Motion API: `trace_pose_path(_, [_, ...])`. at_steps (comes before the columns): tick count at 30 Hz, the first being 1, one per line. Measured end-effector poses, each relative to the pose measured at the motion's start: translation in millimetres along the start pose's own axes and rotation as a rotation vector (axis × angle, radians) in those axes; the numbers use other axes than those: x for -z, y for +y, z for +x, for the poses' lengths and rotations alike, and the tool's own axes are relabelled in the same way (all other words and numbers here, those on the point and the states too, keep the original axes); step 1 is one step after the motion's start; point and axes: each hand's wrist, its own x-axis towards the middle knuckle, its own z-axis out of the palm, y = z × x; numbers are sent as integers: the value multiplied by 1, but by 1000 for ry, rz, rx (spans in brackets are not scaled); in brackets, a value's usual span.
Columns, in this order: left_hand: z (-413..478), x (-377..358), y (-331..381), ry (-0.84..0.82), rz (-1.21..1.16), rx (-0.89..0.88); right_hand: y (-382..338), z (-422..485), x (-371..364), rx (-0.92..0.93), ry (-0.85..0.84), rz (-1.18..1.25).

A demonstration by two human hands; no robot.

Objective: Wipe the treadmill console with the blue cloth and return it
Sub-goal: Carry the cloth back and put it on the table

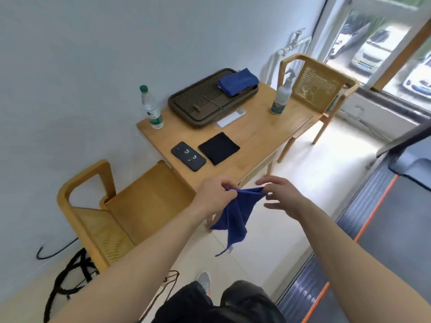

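Wooden table (256, 136) ahead, treadmill (396, 206) at right. Left hand (215, 194) and right hand (279, 194) both pinching blue cloth (233, 217) top edge, hanging midair before table. Likely folding, or spreading, cannot tell; next needing a turn to treadmill console or laying cloth down.

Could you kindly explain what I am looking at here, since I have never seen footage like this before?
This is one picture from a camera worn on a person's head, looking down at their bare arms. The left hand and right hand each keep a grip on the top edge of a blue cloth, which hangs between them. Ahead stands a wooden table with a water bottle, a dark tray, a phone, a black cloth and a spray bottle. The treadmill lies at right.
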Motion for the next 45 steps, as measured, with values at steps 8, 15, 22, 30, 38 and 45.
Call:
trace_pose_path(8, [147, 26, 54, 93, 25, -128, -114, 103, 70, 161, -58, 5])
trace_pose_path(15, [273, 79, 104, 400, -105, -122, -243, 220, 85, 381, -122, 70])
trace_pose_path(22, [311, 86, 141, 552, -150, 11, -304, 287, 105, 464, -352, -95])
trace_pose_path(30, [343, -29, 64, 334, -247, 391, -181, 384, 136, 131, -478, -301])
trace_pose_path(38, [381, -90, 7, 254, -156, 570, -125, 438, 132, -29, -496, -385])
trace_pose_path(45, [449, -52, -27, 644, -222, 525, -163, 497, 68, 32, -407, -171])
